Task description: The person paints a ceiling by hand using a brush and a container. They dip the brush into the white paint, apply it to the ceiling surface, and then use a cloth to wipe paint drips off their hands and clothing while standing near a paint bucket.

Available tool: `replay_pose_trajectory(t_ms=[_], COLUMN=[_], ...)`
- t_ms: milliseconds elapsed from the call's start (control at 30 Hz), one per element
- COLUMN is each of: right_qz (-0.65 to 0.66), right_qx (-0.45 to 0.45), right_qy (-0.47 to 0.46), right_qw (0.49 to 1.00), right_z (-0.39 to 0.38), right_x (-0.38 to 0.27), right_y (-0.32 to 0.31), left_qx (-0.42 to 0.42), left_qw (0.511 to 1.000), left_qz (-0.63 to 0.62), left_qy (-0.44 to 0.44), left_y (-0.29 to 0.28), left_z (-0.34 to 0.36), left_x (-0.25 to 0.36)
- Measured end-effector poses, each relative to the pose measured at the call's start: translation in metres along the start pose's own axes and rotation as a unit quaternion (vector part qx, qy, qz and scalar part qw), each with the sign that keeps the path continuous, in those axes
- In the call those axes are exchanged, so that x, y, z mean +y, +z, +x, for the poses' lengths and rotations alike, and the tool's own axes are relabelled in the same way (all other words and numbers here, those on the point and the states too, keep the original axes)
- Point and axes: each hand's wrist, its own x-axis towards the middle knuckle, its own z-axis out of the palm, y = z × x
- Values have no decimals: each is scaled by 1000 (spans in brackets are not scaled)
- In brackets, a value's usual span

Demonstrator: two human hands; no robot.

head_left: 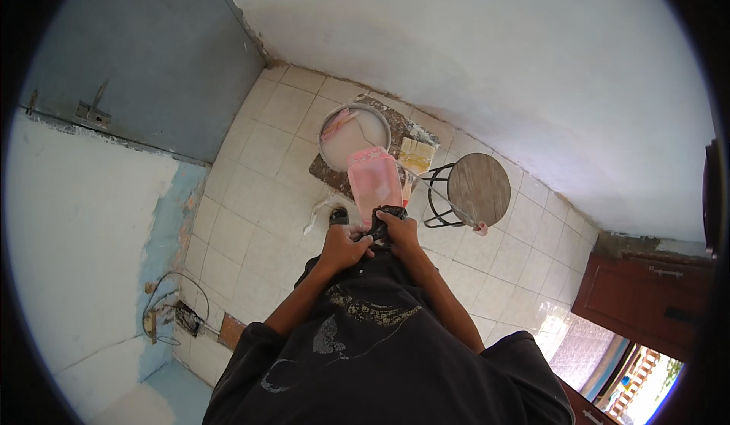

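Observation:
Close to my waist, both hands are closed on a crumpled, slightly shiny black bundle [388,217]; whether it is plastic or cloth I cannot tell. My left hand [347,245] pinches its lower left side. Wrapped around its right side is my right hand [400,232], with the thumb on top. Just beyond them is a pink plastic tray [373,176], its near end partly hidden by the bundle and my hands. Behind the tray, a round bucket [354,155] holds whitish liquid, with a pink item [338,124] at its left rim.
A stained board [327,172] lies under the bucket on the tiled floor [258,174]. A yellow-stained block [417,155] sits on it. Right of it stands a round wooden-topped stool [479,188], with a thin rod [437,191] reaching across. Loose cable [179,303] hangs by the left wall.

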Motion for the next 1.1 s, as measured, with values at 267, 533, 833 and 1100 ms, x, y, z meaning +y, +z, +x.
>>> replay_pose_trajectory(t_ms=[267,533,833,1100], right_qz=[40,24,-30,57], right_qx=[7,-4,-115,-225], right_qy=[13,-20,30,183], right_qw=[999,1000,992,955], right_z=[14,5,-28,-44], right_x=[4,-12,-21,-29], right_y=[-1,-6,-10,-28], left_qx=[-26,5,-62,-51], left_qw=[1000,979,959,957], left_qz=[-13,-202,-260,-277], left_qy=[8,-34,-97,-62], left_y=[-6,-6,-10,-5], left_z=[-9,3,20,26], left_x=[4,-18,-25,-14])
